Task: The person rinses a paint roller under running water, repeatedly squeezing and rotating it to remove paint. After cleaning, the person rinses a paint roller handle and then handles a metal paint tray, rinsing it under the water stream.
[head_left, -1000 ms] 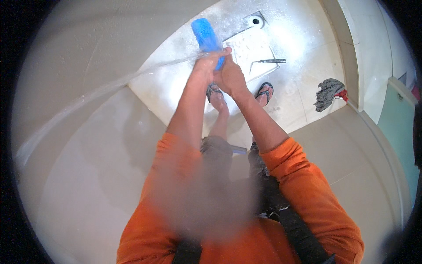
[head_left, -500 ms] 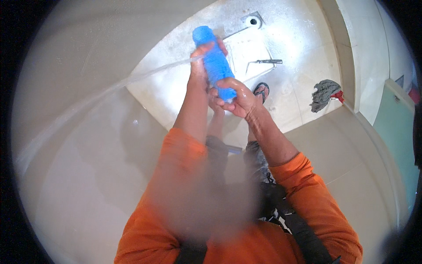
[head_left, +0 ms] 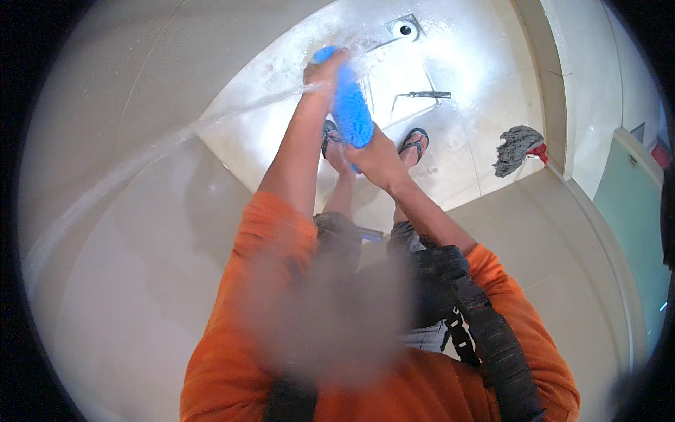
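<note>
Over the wet floor (head_left: 281, 133), one blue fluffy mop head (head_left: 350, 109) is held out between two hands: the left hand (head_left: 325, 70) is closed around its far end, the right hand (head_left: 376, 156) clenched on its near end. One water stream (head_left: 176, 137) meets it from the left. Below stand two sandalled feet (head_left: 415, 144), one floor drain (head_left: 404, 28) and one grey rag (head_left: 517, 148).

The cloth (head_left: 350, 105) is held between left hand (head_left: 325, 70) above and right hand (head_left: 374, 155) below, over the wet floor (head_left: 457, 162). The drain (head_left: 404, 28) is seen behind it, the mop head (head_left: 517, 148) lies right, sandals (head_left: 415, 143) below.
</note>
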The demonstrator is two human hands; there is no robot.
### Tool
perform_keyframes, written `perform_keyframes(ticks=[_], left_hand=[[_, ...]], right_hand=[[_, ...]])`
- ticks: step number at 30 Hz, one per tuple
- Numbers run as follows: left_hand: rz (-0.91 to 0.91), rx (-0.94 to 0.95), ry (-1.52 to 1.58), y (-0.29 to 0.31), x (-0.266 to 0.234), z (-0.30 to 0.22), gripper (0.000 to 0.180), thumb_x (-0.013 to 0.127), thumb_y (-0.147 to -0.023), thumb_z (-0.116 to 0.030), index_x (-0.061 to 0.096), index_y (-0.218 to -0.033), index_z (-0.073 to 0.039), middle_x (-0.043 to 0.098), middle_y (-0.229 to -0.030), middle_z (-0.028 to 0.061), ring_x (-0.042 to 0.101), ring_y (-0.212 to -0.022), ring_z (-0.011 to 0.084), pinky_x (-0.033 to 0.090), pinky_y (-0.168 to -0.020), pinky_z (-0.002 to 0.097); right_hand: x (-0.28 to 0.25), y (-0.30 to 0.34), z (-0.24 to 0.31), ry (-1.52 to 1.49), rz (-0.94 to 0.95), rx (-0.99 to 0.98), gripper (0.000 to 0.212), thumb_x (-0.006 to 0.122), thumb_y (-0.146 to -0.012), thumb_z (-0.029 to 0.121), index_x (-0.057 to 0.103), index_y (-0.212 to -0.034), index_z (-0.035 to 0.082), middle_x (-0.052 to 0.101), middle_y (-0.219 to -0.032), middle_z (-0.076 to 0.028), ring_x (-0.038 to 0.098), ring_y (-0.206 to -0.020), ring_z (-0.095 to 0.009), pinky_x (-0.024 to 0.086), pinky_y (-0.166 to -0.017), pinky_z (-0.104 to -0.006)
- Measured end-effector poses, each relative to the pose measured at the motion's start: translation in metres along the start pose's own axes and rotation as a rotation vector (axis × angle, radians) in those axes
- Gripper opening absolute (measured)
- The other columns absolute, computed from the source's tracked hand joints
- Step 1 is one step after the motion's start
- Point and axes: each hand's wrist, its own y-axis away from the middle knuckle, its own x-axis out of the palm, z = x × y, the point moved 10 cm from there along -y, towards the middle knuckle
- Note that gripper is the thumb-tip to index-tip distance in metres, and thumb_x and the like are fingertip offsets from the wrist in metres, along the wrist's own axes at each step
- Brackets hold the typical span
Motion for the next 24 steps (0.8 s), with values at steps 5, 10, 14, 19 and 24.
perform_keyframes(ticks=[5, 10, 14, 19, 24], left_hand=[[-0.354, 0.617, -0.599, 0.023, 0.021, -0.062, 0.06, 0.073, -0.086, -0.039, 0.057, -0.122, 0.007, 0.068, -0.104, 0.0278, 0.066, -0.099, 0.0417, 0.053, -0.082, 0.0492], [-0.047, 0.021, -0.387, -0.017, 0.016, -0.013, 0.072, 0.066, -0.09, -0.045, 0.054, -0.129, 0.015, 0.066, -0.116, 0.0304, 0.066, -0.105, 0.04, 0.051, -0.089, 0.0457], [0.031, 0.038, -0.173, -0.044, 0.028, 0.017, 0.057, 0.062, -0.096, -0.04, 0.06, -0.118, 0.013, 0.068, -0.1, 0.0179, 0.066, -0.089, 0.0244, 0.053, -0.081, 0.0386], [0.031, 0.328, -0.727, -0.04, 0.055, -0.027, 0.057, 0.062, -0.092, -0.039, 0.058, -0.136, -0.003, 0.065, -0.127, 0.0204, 0.063, -0.111, 0.0312, 0.047, -0.098, 0.0414], [-0.006, 0.487, -0.892, 0.008, 0.065, -0.075, 0.057, 0.06, -0.091, -0.04, 0.056, -0.141, -0.014, 0.059, -0.137, 0.0219, 0.058, -0.125, 0.0336, 0.043, -0.105, 0.0391]], right_hand=[[-0.022, -0.013, 0.005, 0.403, -0.267, 0.019, 0.052, 0.065, -0.082, 0.02, 0.046, -0.123, -0.007, 0.067, -0.096, -0.034, 0.068, -0.084, -0.048, 0.056, -0.074, -0.0511], [0.001, 0.008, -0.028, -0.254, -0.021, 0.075, 0.044, 0.067, -0.086, 0.026, 0.051, -0.116, -0.002, 0.067, -0.086, -0.019, 0.067, -0.074, -0.031, 0.053, -0.065, -0.0395], [0.021, 0.028, -0.034, -1.063, 0.322, 0.296, 0.04, 0.069, -0.086, 0.033, 0.056, -0.113, 0.007, 0.06, -0.079, -0.003, 0.056, -0.064, -0.015, 0.046, -0.058, -0.0267], [0.034, 0.008, -0.014, -1.263, 0.353, 0.293, 0.043, 0.066, -0.087, 0.037, 0.055, -0.12, 0.012, 0.062, -0.087, -0.005, 0.059, -0.071, -0.017, 0.048, -0.061, -0.0307], [0.034, -0.042, 0.037, -1.3, 0.066, 0.225, 0.049, 0.063, -0.089, 0.043, 0.051, -0.128, 0.014, 0.062, -0.11, -0.012, 0.062, -0.094, -0.024, 0.052, -0.078, -0.0396]])
